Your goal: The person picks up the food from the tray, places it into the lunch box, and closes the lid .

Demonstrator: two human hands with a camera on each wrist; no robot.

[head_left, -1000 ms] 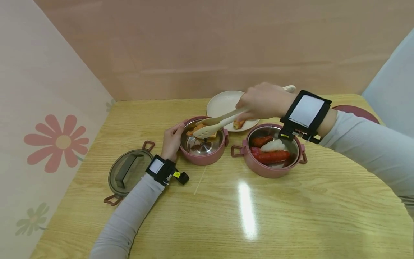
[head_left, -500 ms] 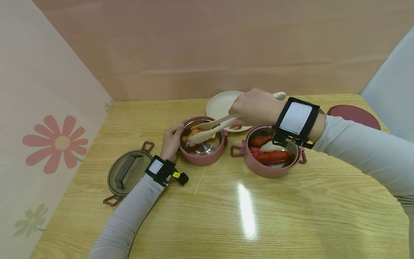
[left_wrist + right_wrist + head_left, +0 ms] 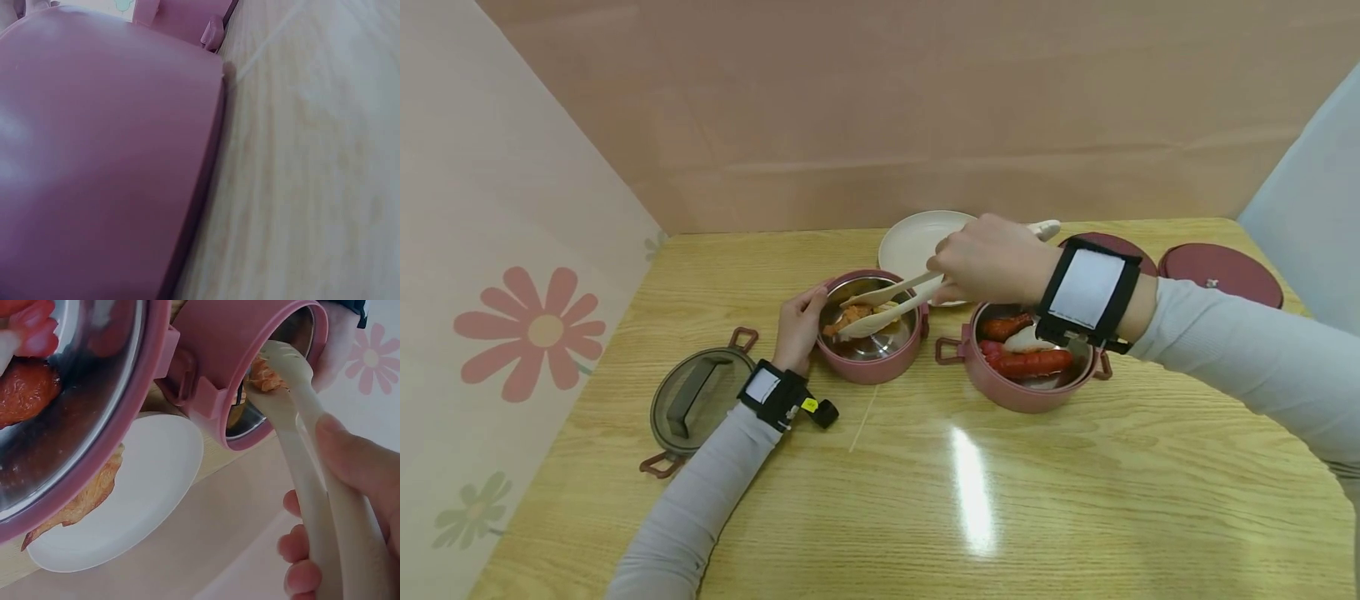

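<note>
The right hand (image 3: 992, 258) is clenched round a pair of cream tongs (image 3: 887, 302), whose tips reach into the left pink bowl (image 3: 871, 364) and pinch an orange piece of food (image 3: 850, 317); the left hand (image 3: 797, 327) rests curled against that bowl's left wall, its grip hard to make out. That bowl stands near the middle of the counter (image 3: 925, 492), towards the far edge; just right of it a second pink bowl (image 3: 1022, 392) holds red sausages (image 3: 1030, 363); a cream plate (image 3: 913, 237) lies behind both, and a handled lid (image 3: 696, 400) sits near the left edge.
</note>
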